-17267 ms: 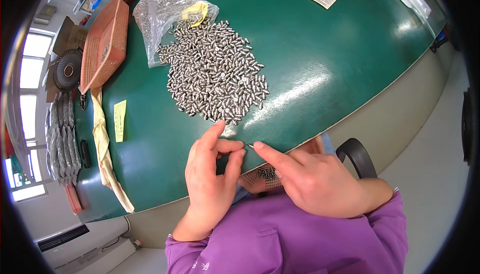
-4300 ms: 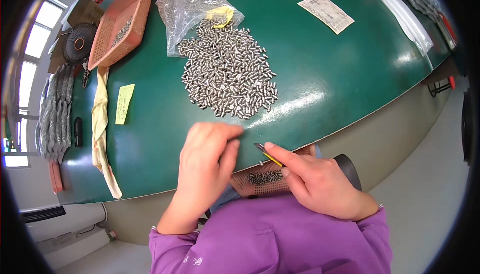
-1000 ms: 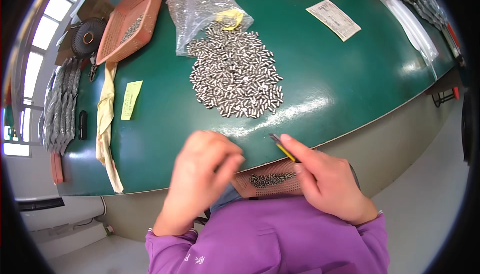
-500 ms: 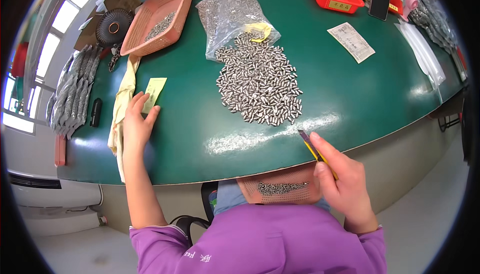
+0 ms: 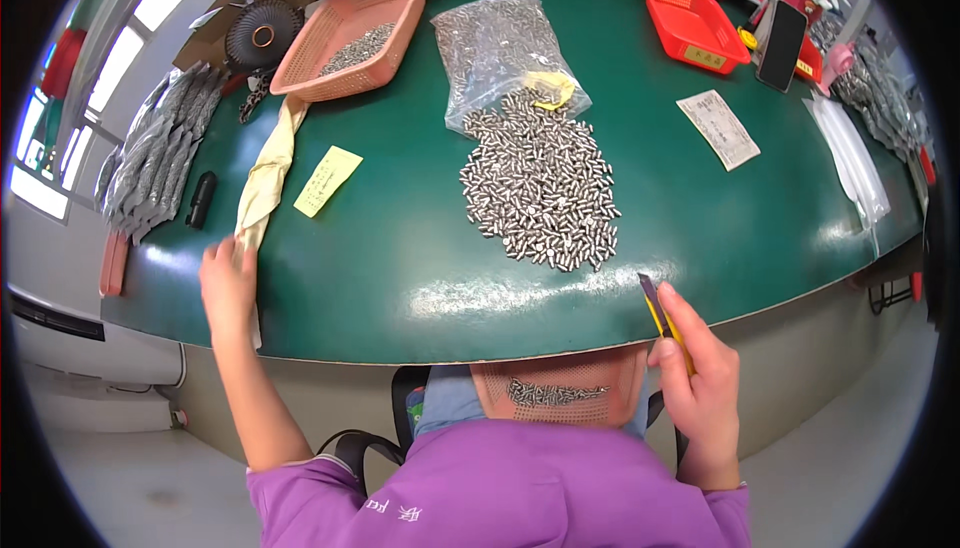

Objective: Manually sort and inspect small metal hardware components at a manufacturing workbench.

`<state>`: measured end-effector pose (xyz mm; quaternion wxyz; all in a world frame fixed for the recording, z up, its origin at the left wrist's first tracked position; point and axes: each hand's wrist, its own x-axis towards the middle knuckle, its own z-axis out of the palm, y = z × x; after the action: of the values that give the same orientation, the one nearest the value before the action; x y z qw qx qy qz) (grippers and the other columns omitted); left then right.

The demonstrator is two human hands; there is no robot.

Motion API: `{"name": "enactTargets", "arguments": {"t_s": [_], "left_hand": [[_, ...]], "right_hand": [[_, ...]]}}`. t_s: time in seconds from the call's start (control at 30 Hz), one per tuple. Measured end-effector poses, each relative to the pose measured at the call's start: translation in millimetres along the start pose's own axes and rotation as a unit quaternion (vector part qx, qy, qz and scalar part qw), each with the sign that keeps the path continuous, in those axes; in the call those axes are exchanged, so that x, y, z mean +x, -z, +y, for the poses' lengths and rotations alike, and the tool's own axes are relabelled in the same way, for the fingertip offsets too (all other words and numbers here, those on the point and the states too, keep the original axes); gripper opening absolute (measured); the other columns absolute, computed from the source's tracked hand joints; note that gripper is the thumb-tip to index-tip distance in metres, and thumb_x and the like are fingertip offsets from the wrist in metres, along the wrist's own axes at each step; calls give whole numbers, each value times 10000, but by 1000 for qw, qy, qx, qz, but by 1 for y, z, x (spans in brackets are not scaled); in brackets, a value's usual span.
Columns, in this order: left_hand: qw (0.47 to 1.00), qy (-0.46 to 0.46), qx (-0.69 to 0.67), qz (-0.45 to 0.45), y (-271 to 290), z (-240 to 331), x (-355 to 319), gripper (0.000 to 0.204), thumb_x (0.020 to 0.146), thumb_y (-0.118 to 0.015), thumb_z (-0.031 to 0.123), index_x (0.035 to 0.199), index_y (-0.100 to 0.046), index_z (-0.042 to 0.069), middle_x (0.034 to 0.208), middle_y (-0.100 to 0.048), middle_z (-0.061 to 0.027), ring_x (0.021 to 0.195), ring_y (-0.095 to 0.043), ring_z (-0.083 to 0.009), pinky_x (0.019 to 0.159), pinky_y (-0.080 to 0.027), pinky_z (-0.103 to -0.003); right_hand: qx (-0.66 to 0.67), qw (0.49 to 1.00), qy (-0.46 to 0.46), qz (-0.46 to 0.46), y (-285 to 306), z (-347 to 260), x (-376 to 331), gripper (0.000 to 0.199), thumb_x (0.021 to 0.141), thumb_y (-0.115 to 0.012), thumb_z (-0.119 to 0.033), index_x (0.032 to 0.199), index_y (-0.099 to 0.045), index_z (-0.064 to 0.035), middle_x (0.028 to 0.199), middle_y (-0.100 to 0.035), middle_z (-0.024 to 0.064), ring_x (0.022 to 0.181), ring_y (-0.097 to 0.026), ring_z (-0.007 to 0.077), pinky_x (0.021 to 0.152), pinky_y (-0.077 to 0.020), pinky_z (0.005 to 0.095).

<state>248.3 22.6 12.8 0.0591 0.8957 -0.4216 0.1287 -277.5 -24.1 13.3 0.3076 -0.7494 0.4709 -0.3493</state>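
My left hand [image 5: 229,290] is at the lower end of a twisted cream cloth [image 5: 266,180], its fingertips against the cloth's edge and its fingers slightly apart. A yellow paper note [image 5: 328,181] lies to the right of the cloth. My right hand [image 5: 700,378] is closed around a yellow utility knife [image 5: 667,320], its dark blade pointing up over the table's front edge. Between my hands and farther off, a heap of small metal pins [image 5: 540,188] spreads from the mouth of a clear plastic bag [image 5: 500,48], which holds more of them.
A pink basket [image 5: 400,43] with metal pieces stands at the far left, beside a black fan [image 5: 263,36]. Another pink basket [image 5: 625,383] rests on my lap. Filled bags [image 5: 160,153] and a black marker [image 5: 201,200] lie left; a red tray [image 5: 690,23] and phone [image 5: 781,46] are far right.
My left hand has moved left and nearer to me, off the yellow note to the cloth. My right hand still holds the knife, now slightly farther right and tilted more upright. The view has shifted.
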Motion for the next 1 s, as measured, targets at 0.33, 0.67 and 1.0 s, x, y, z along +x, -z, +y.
{"name": "enactTargets", "arguments": {"t_s": [0.33, 0.67, 1.0], "left_hand": [[952, -12, -271, -140, 47, 57, -93, 494, 912, -698, 81, 1366, -508, 31, 788, -651, -131, 691, -626, -227, 670, -514, -379], [873, -150, -428, -177, 44, 156, -103, 219, 878, -746, -22, 1063, -632, 1, 827, -664, -44, 676, -576, -85, 616, -481, -244], [781, -531, -295, -142, 51, 192, -130, 662, 843, -752, 277, 1414, -547, 11, 1507, -487, -213, 1455, -398, -437, 1178, -341, -544]], "right_hand": [[12, 999, 35, -4, -5, -4, 12, 459, 940, -590, 3, 1396, -608, -34, 1241, -714, 160, 939, -741, 288, 808, -572, 351], [22, 999, 28, 19, -1, -1, 4, 456, 935, -594, 4, 1388, -616, -44, 1247, -709, 163, 979, -740, 303, 823, -579, 363], [45, 998, 29, 22, -4, 13, 10, 462, 941, -592, -6, 1401, -604, -41, 1268, -701, 164, 1011, -738, 305, 825, -585, 362]]}}
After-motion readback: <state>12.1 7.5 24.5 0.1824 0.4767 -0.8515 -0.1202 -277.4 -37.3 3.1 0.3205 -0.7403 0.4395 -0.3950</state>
